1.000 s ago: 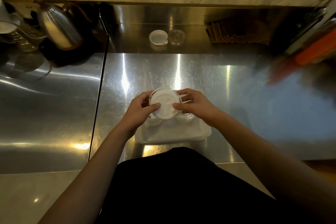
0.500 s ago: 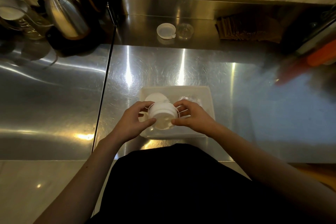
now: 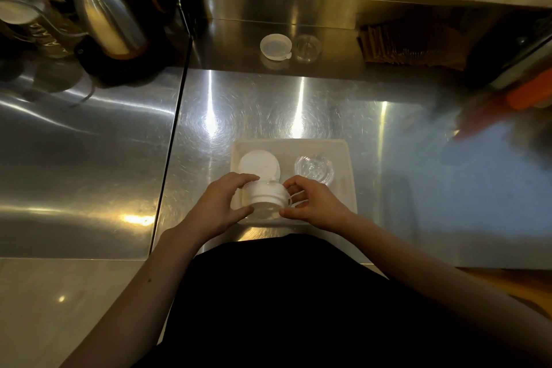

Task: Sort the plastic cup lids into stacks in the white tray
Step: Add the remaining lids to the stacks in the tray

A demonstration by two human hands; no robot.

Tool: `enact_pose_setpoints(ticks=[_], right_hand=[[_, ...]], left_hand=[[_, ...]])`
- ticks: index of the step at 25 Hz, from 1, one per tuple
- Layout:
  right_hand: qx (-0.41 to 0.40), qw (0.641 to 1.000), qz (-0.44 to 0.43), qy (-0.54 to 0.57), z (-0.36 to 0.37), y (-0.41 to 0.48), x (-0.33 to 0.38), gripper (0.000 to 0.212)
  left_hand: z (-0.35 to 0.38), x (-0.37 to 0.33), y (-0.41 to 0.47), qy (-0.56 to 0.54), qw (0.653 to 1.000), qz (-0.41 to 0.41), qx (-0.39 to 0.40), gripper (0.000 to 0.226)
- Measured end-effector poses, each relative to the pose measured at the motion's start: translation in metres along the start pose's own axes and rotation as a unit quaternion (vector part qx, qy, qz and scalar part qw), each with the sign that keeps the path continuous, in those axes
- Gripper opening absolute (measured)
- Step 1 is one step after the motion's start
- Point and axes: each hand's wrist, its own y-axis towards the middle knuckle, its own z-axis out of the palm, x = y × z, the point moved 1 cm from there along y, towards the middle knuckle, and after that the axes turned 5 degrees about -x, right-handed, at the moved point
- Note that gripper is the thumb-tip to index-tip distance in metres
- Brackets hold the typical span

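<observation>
Nearest to me, both my hands are clamped on 1 stack of lids (image 3: 264, 199) over the near edge of the white tray (image 3: 348, 185): my left hand (image 3: 221, 206) grips its left side with thumb low and fingers curled over the top, and my right hand (image 3: 315, 206) pinches its right side. The stack is white on top and clear at the bottom. Behind it, in the far left corner of the tray, lies a white lid pile (image 3: 259, 165); in the far right corner sits a clear lid pile (image 3: 313, 169). The tray rests near the front edge of the steel counter (image 3: 388, 143). Farther back, against the counter's rear edge, 1 white lid (image 3: 275, 46) lies just beside a clear lid (image 3: 307, 48), with a brown pile of sleeves (image 3: 409, 46) to their right. At the far left corner stands a steel kettle (image 3: 109, 28) on a dark base.
</observation>
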Motion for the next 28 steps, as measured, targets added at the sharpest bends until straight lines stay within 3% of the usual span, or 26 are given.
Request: enact_pose_setpoints(ticks=[10, 28], right_hand=[[0.019, 0.999, -0.002, -0.035, 0.012, 0.01, -0.005, 0.027], [0.023, 0.999, -0.004, -0.029, -0.004, 0.012, -0.003, 0.032]], left_hand=[[0.002, 0.007, 0.001, 0.089, 0.994, 0.027, 0.049, 0.041], [-0.004, -0.002, 0.006, 0.067, 0.996, 0.0, 0.063, 0.047]])
